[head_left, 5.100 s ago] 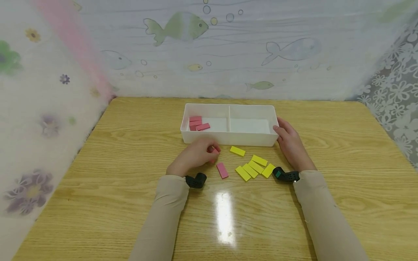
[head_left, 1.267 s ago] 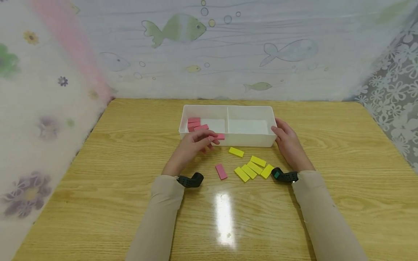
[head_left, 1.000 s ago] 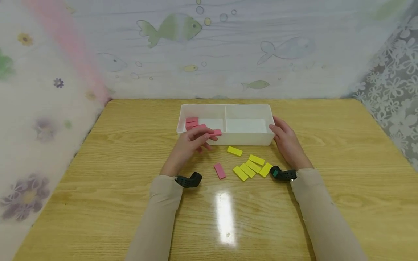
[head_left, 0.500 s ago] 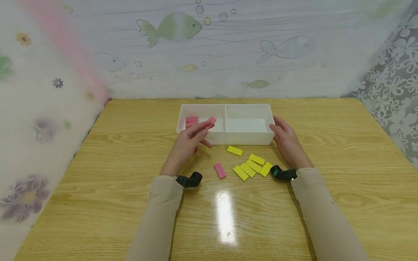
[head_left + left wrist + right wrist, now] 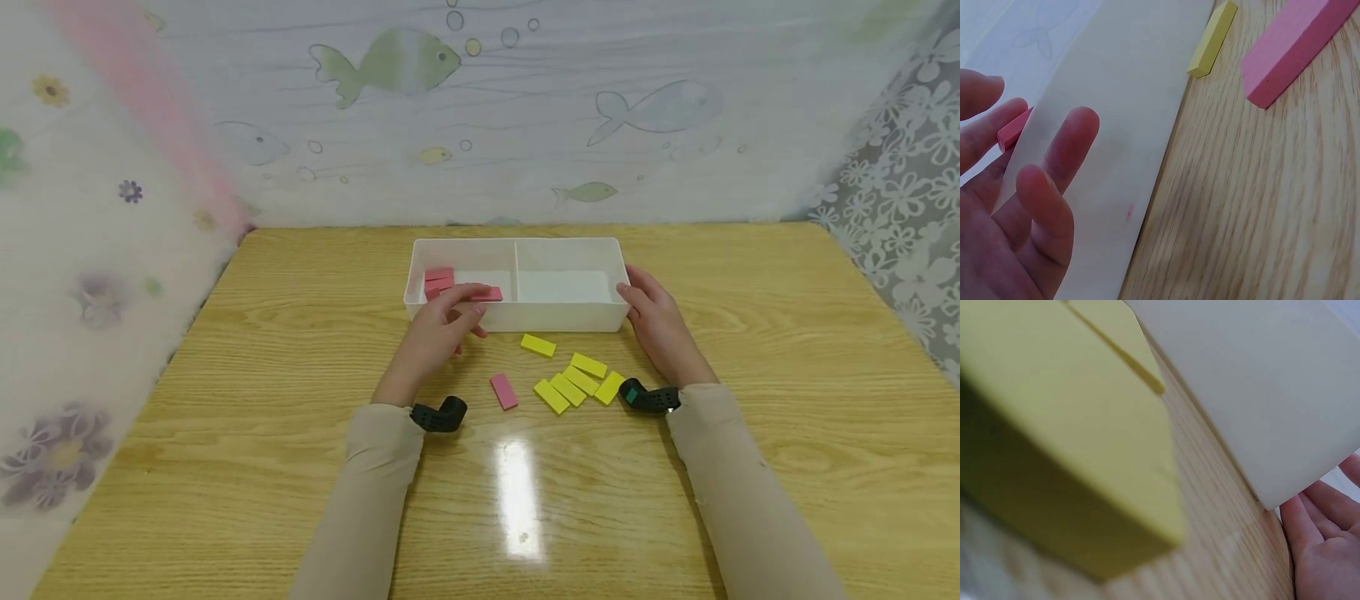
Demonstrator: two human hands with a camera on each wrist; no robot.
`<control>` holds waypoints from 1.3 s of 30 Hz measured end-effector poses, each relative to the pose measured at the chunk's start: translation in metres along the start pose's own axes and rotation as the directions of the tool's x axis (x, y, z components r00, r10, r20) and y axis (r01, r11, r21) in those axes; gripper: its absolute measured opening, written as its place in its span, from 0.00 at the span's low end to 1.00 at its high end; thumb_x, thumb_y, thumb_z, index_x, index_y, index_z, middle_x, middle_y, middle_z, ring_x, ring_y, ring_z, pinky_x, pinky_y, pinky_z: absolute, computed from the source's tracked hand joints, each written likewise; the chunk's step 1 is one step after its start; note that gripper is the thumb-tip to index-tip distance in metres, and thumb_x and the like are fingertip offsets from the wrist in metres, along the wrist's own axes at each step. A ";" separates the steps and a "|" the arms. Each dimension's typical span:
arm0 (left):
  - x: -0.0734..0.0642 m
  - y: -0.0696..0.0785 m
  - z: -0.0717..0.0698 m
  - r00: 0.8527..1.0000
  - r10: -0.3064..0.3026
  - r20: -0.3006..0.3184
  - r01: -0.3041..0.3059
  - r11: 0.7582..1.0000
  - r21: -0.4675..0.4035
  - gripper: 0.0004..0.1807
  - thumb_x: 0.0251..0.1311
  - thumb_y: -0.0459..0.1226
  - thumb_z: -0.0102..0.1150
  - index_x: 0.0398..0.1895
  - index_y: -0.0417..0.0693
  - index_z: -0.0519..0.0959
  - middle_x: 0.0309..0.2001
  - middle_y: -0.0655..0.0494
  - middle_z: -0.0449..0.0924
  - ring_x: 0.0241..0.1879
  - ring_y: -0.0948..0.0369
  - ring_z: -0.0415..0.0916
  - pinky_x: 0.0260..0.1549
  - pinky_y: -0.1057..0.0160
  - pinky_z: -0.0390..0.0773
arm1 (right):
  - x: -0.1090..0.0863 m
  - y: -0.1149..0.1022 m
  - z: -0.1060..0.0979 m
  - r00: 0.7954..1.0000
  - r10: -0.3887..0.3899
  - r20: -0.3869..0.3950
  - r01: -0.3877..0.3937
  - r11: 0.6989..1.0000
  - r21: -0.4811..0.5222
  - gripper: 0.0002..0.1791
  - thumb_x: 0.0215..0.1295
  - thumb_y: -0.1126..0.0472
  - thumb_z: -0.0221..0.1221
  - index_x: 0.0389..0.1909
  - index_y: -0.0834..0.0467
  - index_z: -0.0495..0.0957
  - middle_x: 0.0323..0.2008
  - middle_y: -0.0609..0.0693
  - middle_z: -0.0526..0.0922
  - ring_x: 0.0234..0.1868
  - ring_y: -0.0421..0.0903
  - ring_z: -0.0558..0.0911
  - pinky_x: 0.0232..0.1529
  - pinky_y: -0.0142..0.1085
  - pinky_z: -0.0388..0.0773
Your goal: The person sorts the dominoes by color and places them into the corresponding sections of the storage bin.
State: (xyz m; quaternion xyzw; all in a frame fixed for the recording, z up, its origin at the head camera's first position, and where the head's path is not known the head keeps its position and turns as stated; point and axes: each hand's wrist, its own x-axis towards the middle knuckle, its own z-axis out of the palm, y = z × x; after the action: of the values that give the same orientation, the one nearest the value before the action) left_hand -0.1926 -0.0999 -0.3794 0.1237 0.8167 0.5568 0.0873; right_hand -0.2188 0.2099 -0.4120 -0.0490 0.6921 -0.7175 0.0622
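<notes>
A white two-compartment box stands toward the back of the table. My left hand is at its front rim, index finger reaching over into the left compartment. Under that fingertip lies a pink block; in the left wrist view, the thumb stands apart from this pink block and the other fingers are loosely bent outside the wall. More pink blocks lie at the compartment's left end, partly hidden by my hand. My right hand holds the box's right end, thumb on the rim, fingers against the outer side.
One pink block lies on the wooden table in front of the box. To its right are several yellow blocks, one yellow block being closer to the box. A patterned curtain hangs behind the table.
My left hand has lifted a pink block from the table over the front rim; it now lies inside the left compartment, the thumb drawn away. The right hand keeps its hold.
</notes>
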 end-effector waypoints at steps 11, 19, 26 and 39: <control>0.001 -0.002 0.001 1.000 0.006 0.007 -0.007 0.999 0.042 0.16 0.62 0.48 0.46 0.53 0.65 0.71 0.38 0.56 0.78 0.33 0.55 0.76 0.25 0.54 0.74 | -0.001 -0.001 0.001 1.000 0.009 -0.004 -0.009 1.000 0.000 0.31 0.67 0.51 0.46 0.67 0.55 0.49 0.67 0.49 0.48 0.65 0.42 0.52 0.64 0.40 0.47; 0.000 0.000 0.000 1.000 0.015 0.022 -0.016 0.998 0.066 0.15 0.62 0.49 0.47 0.51 0.65 0.71 0.37 0.55 0.77 0.34 0.56 0.76 0.28 0.53 0.75 | 0.000 -0.003 0.001 1.000 -0.001 -0.003 0.001 1.000 0.009 0.32 0.67 0.52 0.47 0.67 0.56 0.48 0.67 0.50 0.48 0.65 0.43 0.51 0.64 0.40 0.46; -0.001 0.000 0.001 0.998 0.043 0.037 -0.046 0.997 0.068 0.15 0.62 0.47 0.47 0.51 0.61 0.72 0.40 0.57 0.76 0.34 0.55 0.76 0.28 0.52 0.75 | -0.002 0.000 0.000 1.000 0.016 -0.005 -0.016 1.000 -0.002 0.32 0.66 0.51 0.47 0.67 0.55 0.48 0.67 0.49 0.47 0.65 0.42 0.51 0.64 0.40 0.46; -0.002 0.001 -0.001 0.999 0.045 0.012 -0.046 0.994 0.100 0.13 0.62 0.47 0.47 0.49 0.64 0.74 0.37 0.57 0.77 0.32 0.55 0.75 0.25 0.57 0.73 | -0.001 -0.003 0.001 1.000 0.018 -0.004 -0.018 1.000 -0.011 0.33 0.66 0.50 0.47 0.68 0.55 0.48 0.67 0.49 0.47 0.65 0.42 0.52 0.64 0.40 0.46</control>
State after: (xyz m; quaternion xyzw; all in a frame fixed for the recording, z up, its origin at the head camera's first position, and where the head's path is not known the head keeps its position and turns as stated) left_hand -0.1914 -0.1012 -0.3784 0.1491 0.8403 0.5162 0.0724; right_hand -0.2176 0.2091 -0.4093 -0.0419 0.6966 -0.7131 0.0669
